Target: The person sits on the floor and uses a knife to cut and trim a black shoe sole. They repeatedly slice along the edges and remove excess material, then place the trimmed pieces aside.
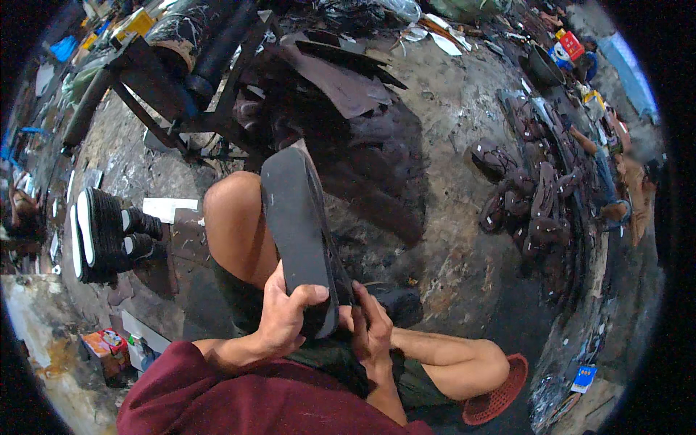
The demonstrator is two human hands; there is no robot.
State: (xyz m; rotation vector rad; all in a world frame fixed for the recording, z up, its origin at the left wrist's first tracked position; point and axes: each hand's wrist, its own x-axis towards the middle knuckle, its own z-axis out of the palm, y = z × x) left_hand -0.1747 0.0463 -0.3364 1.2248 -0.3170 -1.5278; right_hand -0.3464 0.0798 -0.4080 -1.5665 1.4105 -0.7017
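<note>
A long, dark grey shoe sole [296, 217] is held tilted over my lap, its flat face up. Along its right side, further dark layers show beneath it. My left hand [285, 312] grips the near end, with the thumb pressed on the flat face and the other fingers hidden underneath. At the near right edge, my right hand [368, 326] has its fingers bent against the layers; part of its grip is out of sight.
At left stands a stack of dark soles with white ones [85, 228]. Ahead are a black metal frame [174, 119] and dark sheets [344, 87]. Dark shoes [540, 196] are heaped at right, with people beyond. A red woven seat [500, 391] is by my right knee.
</note>
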